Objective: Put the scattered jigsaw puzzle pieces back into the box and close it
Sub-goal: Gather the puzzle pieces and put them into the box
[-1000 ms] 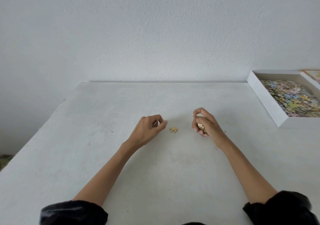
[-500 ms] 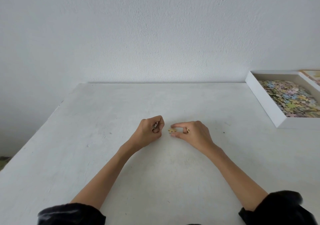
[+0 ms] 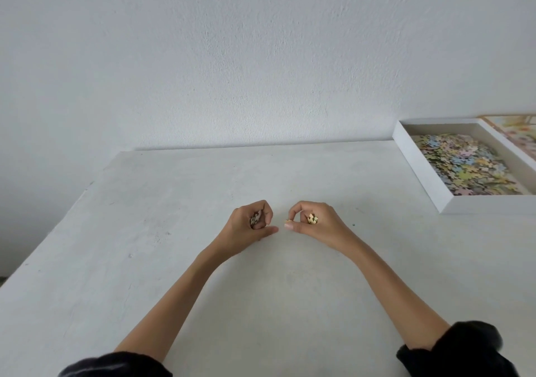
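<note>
Pale cardboard showed between the right hand's thumb and forefinger: the last loose puzzle piece, which half a second earlier had lain flat on the white table between the two hands, was now pinched and lifted at the fingertips. Deeper in the same hand, curled fingers were closed on a small clutch of gathered pieces. The left hand was a loose fist just beside it, closed around its own few pieces, thumb tip reaching toward the right hand without clearly touching it.

No other pieces were visible on the table; a tiny dark speck lay to the right of the right hand, probably a mark and not a piece, though the view was too coarse to be sure.

The open white box sat well apart at the far right edge, already heaped with pastel pieces. A flat printed panel behind it, likely the lid, was cut off by the frame.

With the table seemingly cleared, what remained looked like carrying both handfuls to the box, dropping them in and fitting the lid.
</note>
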`<state>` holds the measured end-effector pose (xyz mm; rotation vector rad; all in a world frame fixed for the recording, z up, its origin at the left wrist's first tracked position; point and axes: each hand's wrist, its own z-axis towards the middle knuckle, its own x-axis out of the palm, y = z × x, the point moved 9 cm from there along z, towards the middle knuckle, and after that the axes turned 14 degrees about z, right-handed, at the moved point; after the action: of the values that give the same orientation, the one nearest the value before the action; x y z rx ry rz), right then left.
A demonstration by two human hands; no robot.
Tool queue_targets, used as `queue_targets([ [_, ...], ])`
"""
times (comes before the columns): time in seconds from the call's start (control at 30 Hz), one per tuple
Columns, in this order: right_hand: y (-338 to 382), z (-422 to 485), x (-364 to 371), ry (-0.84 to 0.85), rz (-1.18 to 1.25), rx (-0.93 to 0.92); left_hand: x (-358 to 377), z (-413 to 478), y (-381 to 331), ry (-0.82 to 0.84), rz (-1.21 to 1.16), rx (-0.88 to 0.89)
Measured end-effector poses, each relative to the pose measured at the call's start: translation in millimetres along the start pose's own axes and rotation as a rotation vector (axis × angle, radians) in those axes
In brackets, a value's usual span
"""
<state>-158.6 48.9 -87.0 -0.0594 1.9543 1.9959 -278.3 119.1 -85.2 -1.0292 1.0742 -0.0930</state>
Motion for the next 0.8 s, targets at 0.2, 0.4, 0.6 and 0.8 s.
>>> queue_targets([
  [0.2,-2.0,-21.6,-80.6,-0.146,0.039,-0.002,25.4,27.9,-43.2,0.003,-0.052,0.041],
  [0.4,13.7,-36.3,-172.9,-0.216,0.034,-0.071,63.1,75.0,-114.3,0.01,-0.064,0.139],
  [0.6,11.6,-40.3,-269.5,-0.288,-0.03,-0.135,106.0,135.0,-189.0,-0.007,-0.048,0.231],
  [0.8,-16.9,-37.8,-340.6,-0.304,-0.041,-0.08,158.5,183.0,-243.4,-0.004,-0.057,0.288],
])
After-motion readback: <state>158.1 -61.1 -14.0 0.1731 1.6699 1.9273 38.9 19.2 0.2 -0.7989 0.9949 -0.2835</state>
